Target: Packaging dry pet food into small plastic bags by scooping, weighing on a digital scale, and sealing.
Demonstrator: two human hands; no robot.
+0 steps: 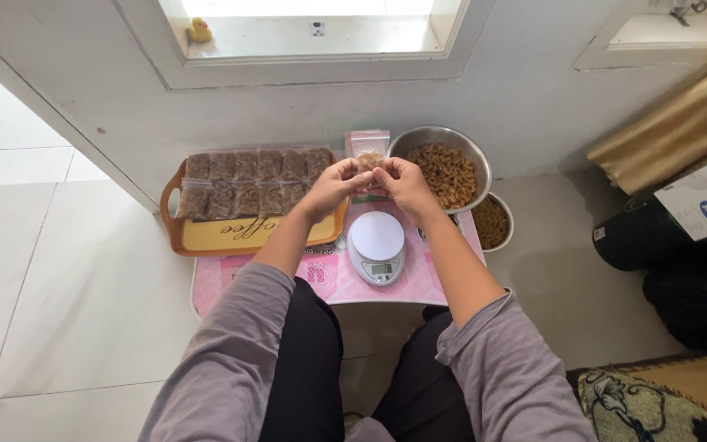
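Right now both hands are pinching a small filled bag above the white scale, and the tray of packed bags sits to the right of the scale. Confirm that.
Not quite. The head view shows the left hand and right hand pinching the small bag above the white scale, but the tray of packed bags sits to the left of the scale, not the right.

A home doubling as a small snack-packing spot: white tiled floor [59,270], painted wall w/ a window sill [312,49] at far side, toy duck [200,31] on it. Low pink table [329,282] at center holds a kitchen scale [376,245]; tray [206,237] of filled bags at left, steel bowl [443,168] of snacks at right. Patterned cushion [648,405] near right.
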